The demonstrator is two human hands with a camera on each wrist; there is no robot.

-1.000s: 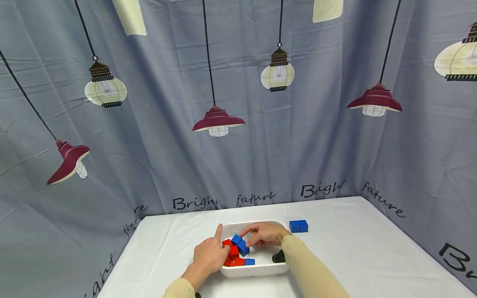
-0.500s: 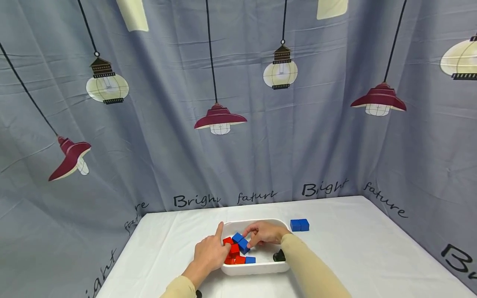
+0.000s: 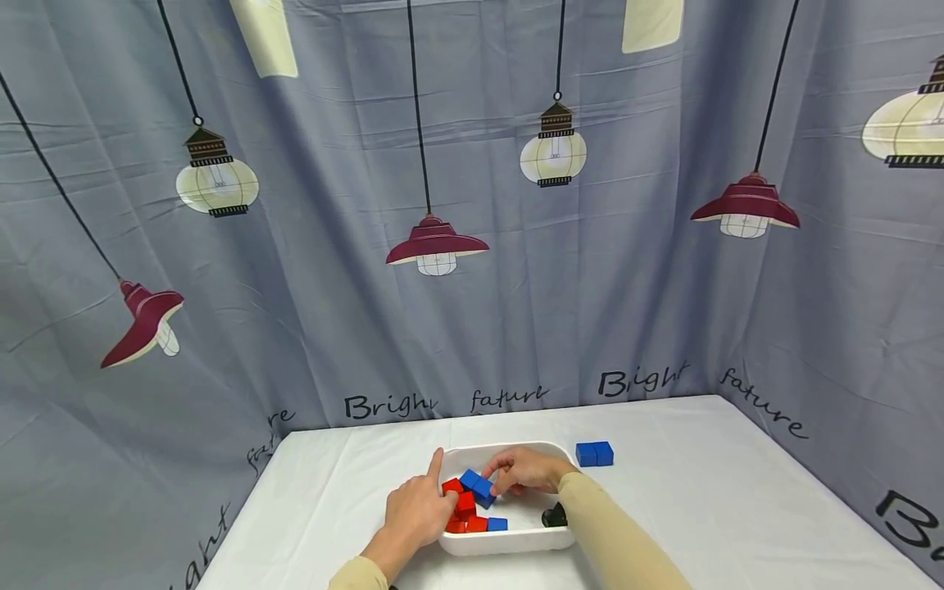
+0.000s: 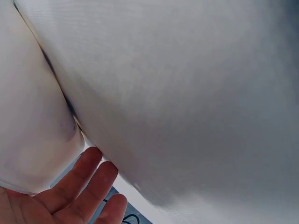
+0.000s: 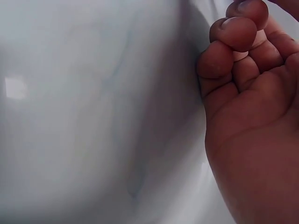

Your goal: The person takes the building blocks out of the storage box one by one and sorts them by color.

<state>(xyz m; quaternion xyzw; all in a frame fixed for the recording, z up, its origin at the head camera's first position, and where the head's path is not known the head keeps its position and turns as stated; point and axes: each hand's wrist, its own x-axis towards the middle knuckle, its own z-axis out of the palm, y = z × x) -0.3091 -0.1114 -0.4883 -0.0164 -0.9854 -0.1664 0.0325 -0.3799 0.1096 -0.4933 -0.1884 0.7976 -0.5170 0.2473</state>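
A white tray [image 3: 516, 541] sits on the table in the head view. My left hand [image 3: 416, 508] holds its left wall, index finger pointing along the rim and thumb over the inner side. In the left wrist view the other fingers [image 4: 88, 179] lie along the outside of that wall. Inside the tray, my right hand [image 3: 527, 469] pinches a blue block [image 3: 483, 488] between thumb and index finger; its other fingers [image 5: 217, 60] curl into the palm. Another blue block [image 3: 469, 478] touches the pinched one. Several red blocks [image 3: 465, 505] crowd the left side.
One more blue block [image 3: 497, 524] lies by the tray's near wall. Black objects [image 3: 554, 515] sit at its right end, partly behind the sleeve. Two blue blocks [image 3: 594, 453] stand side by side on the white tablecloth [image 3: 708, 492], beyond the tray's right corner.
The right thumb and index finger have closed in on the near blue block, which has turned slightly. The left hand stays at the tray wall. The head view has shifted a little.
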